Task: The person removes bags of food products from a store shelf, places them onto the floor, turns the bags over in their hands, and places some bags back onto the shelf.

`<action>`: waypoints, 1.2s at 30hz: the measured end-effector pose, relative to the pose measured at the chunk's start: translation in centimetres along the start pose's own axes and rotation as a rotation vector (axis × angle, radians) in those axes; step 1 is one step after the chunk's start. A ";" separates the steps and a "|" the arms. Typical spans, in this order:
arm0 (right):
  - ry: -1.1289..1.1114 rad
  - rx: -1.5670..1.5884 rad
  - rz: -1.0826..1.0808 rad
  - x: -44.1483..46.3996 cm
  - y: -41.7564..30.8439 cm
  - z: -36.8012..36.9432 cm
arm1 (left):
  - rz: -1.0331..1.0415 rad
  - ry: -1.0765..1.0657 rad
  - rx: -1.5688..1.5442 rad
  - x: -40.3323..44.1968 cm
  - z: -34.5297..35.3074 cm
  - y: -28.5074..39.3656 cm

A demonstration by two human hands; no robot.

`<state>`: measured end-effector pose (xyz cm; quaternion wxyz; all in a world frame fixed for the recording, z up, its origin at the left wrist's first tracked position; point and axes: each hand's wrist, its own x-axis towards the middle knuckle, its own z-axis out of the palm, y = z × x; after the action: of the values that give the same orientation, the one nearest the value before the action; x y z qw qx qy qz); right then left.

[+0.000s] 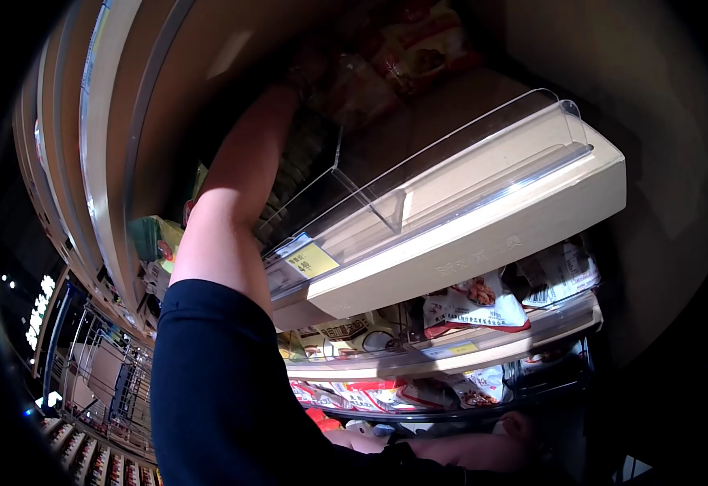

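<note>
My left hand (pixel 309 66) is deep inside the upper shelf, at the top middle, beside red and yellow food packets (pixel 418 57). Shadow hides its fingers, so whether it grips a packet cannot be made out. The bare forearm passes over a clear plastic divider (pixel 362 194) and a yellow price label (pixel 312 259). Low in the view, my right hand (pixel 516 428) is in dim light below the bottom row of packets. Its fingers are too dark to read, and no held item shows.
A pale wooden shelf edge (pixel 475 243) with a clear front guard crosses the middle. White and red packets (pixel 479 304) lie on the shelf below, with more packets (pixel 483 385) lower down. Curved shelves rise at left, a green packet (pixel 155 239) beside them. A metal cart (pixel 115 381) stands lower left.
</note>
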<state>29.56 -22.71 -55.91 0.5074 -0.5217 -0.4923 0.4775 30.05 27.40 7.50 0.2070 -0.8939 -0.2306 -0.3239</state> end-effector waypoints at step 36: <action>0.081 0.017 -0.022 -0.1 0.6 0.8 | 0.165 -0.468 0.453 3.8 2.7 25.1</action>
<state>28.73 -22.77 -56.51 0.5364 -0.5308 -0.4732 0.4545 47.68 9.58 2.60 0.3672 -0.8910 -0.2650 -0.0327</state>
